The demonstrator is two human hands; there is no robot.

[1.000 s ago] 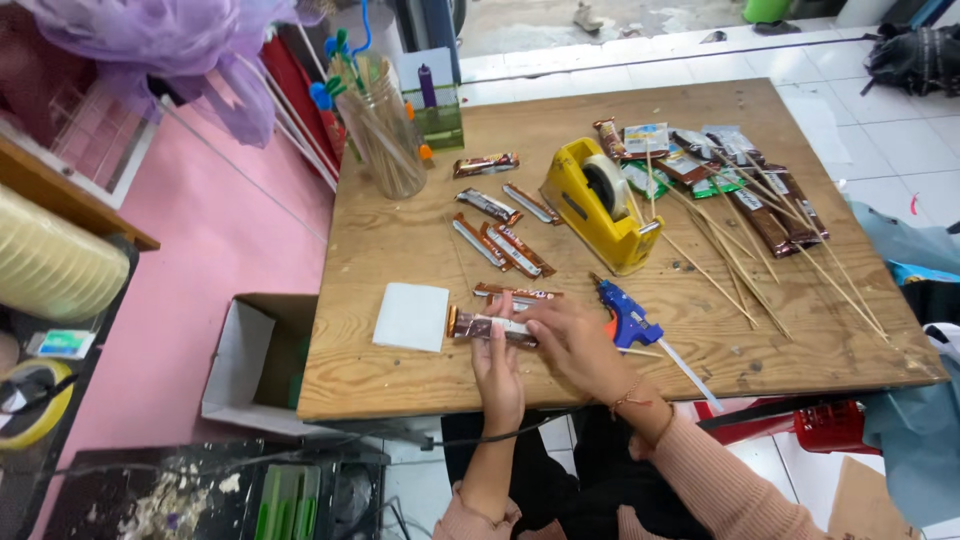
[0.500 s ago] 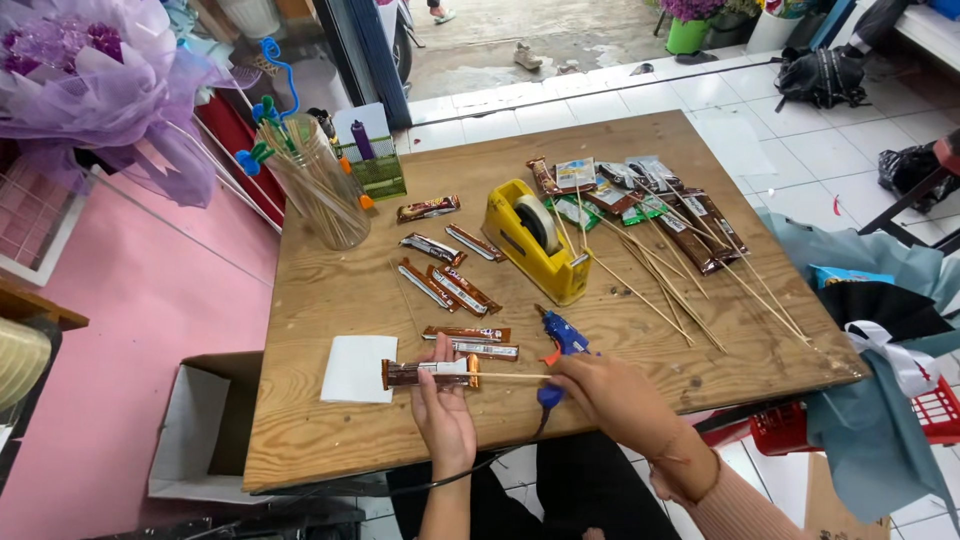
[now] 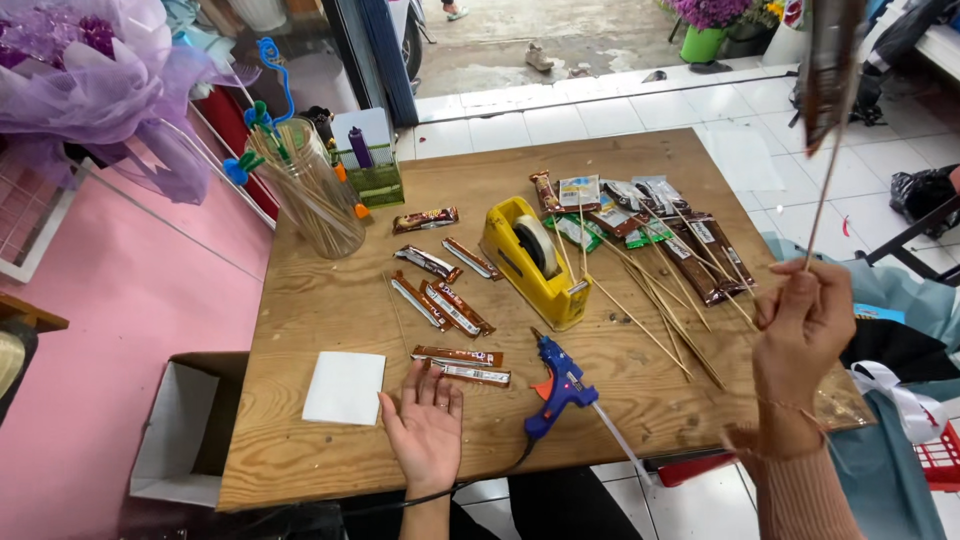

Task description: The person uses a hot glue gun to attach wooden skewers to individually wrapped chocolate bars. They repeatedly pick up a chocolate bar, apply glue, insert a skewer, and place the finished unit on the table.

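My right hand [image 3: 803, 335] is raised at the right and pinches a thin wooden skewer [image 3: 828, 200] with a brown snack bar [image 3: 832, 60] fixed at its top, held upright. Flat on the wooden table [image 3: 300, 460], my left hand [image 3: 425, 430] rests with spread fingers and nothing in it. Just above its fingertips lie two wrapped snack bars [image 3: 462, 365]. A blue glue gun [image 3: 556, 385] stands to the right of the left hand. A white card [image 3: 345, 387] lies to its left.
A yellow tape dispenser [image 3: 535, 260] stands mid-table. More wrapped bars [image 3: 440, 290] lie left of it; loose skewers [image 3: 660, 305] and snack packets [image 3: 640, 215] lie right. A clear jar of sticks [image 3: 310, 190] stands at back left. A cardboard box [image 3: 185, 425] sits beside the table.
My right hand has lifted a bar on its skewer from the table up to the right. My left hand let go of it and now lies flat.
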